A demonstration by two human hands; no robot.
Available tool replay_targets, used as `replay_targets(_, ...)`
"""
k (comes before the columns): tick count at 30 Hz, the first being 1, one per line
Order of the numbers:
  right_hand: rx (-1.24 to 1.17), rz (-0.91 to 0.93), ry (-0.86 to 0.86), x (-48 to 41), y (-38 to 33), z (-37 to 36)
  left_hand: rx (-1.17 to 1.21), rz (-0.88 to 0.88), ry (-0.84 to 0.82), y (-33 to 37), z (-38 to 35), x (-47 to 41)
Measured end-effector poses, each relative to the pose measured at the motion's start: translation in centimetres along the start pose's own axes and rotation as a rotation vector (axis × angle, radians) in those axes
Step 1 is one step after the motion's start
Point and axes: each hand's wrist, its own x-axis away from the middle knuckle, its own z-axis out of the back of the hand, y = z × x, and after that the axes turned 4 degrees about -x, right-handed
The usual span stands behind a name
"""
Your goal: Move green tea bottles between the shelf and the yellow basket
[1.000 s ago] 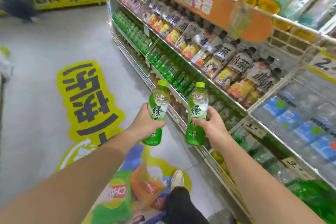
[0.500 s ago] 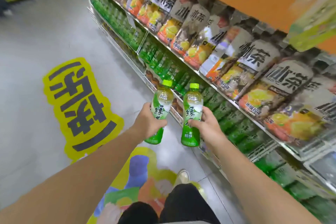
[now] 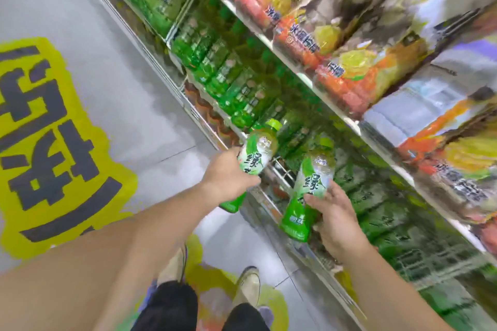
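My left hand (image 3: 228,177) grips a green tea bottle (image 3: 255,153) with a lime cap, tilted with its top toward the shelf. In my right hand (image 3: 336,215) is a second green tea bottle (image 3: 309,188), also tilted, its cap close to the shelf's green row. The lower shelf (image 3: 282,172) holds a long row of green bottles (image 3: 236,88), blurred by motion. Both held bottles hover just in front of that shelf's edge. No yellow basket shows in this view.
An upper shelf (image 3: 304,72) carries orange and yellow labelled bottles (image 3: 336,43). A large yellow floor sticker (image 3: 53,142) lies on the grey floor at left. My shoes (image 3: 247,287) and dark trousers stand on another coloured sticker at the bottom.
Both hands have carried their bottles forward and down toward the lower shelf, tilting them. The view has swung closer to the shelf and is blurred.
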Motion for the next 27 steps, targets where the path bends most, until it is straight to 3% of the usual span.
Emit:
replay_targets(7, -0.056, -0.025, 0.302, -6.1, 1.8, 2.7, -0.052, -0.204, -0.104, 2.6, -5.6, -9.1)
replay_targets(12, -0.077, 0.154, 0.358, -10.2, 1.4, 3.1, -0.125, -0.281, -0.160, 3.3, -9.0, -12.5)
replay_targets(21, -0.027, 0.154, 0.412, -15.1, 2.3, 3.8, -0.111, -0.474, -0.087, 4.0, -11.3, -17.0)
replay_targets(27, 0.039, 0.197, 0.417, -16.2, 3.3, 3.2, -0.203, -0.470, -0.059, 3.8, -14.1, -17.2)
